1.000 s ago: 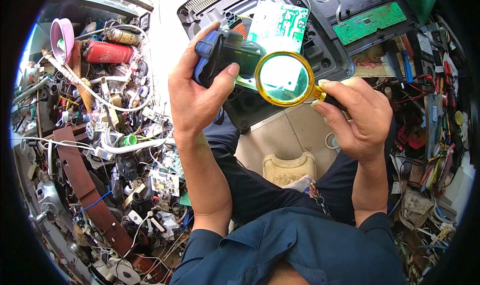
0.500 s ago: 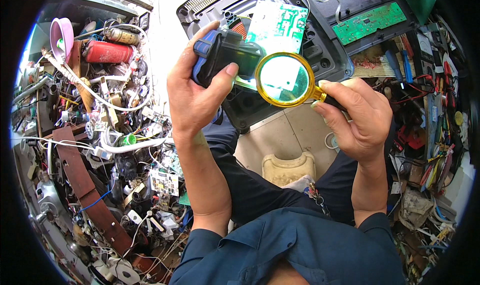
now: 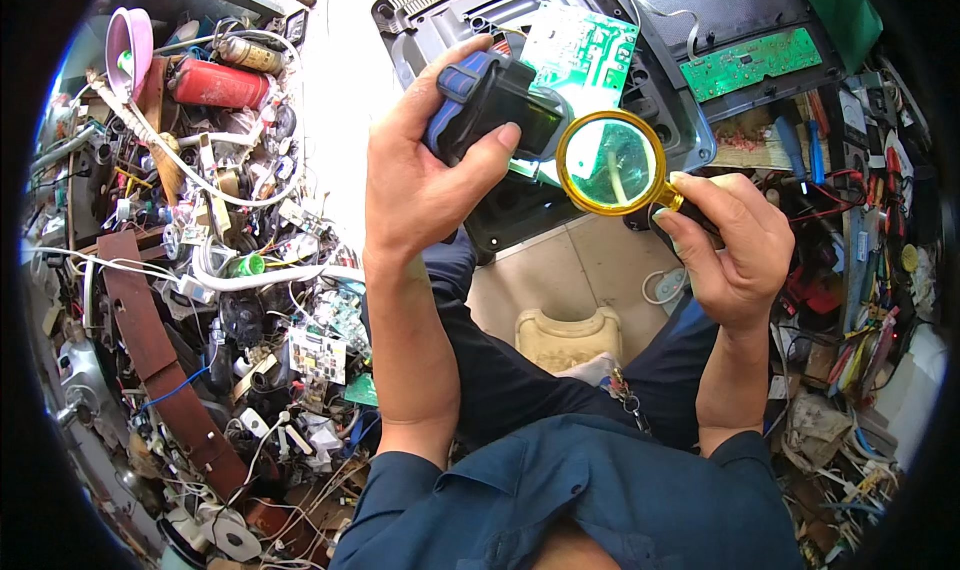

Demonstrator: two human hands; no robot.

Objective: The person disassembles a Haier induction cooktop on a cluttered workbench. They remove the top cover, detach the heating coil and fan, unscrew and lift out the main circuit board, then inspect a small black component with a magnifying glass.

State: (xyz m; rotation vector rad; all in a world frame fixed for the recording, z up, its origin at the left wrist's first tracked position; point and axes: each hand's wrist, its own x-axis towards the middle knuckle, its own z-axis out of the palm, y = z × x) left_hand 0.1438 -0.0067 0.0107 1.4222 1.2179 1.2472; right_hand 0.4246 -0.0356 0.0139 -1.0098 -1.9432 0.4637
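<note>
My left hand (image 3: 415, 190) is wrapped round a blue and black handheld lamp (image 3: 482, 105); its dark, rounded front end points right, over the work. My right hand (image 3: 740, 245) pinches the dark handle of a magnifying glass (image 3: 612, 162) with a golden rim. The lens hangs just right of the lamp's front, above the lower edge of a green circuit board (image 3: 585, 55). That board, brightly lit, stands tilted in an opened black appliance housing (image 3: 425, 30). The lamp hides the board's left part. I cannot tell whether either tool touches the board.
A second green circuit board (image 3: 750, 67) sits in a black panel at the upper right, joined by a cable. Scrap parts and wires (image 3: 250, 330) crowd the left, near a red cylinder (image 3: 220, 85). Screwdrivers (image 3: 817, 152) and cables lie right. A cream stool (image 3: 570, 338) stands between my legs.
Both hands have shifted to the right in the view, the left hand more, with the lamp and magnifying glass still held. The housing and boards also appear slightly further right.
</note>
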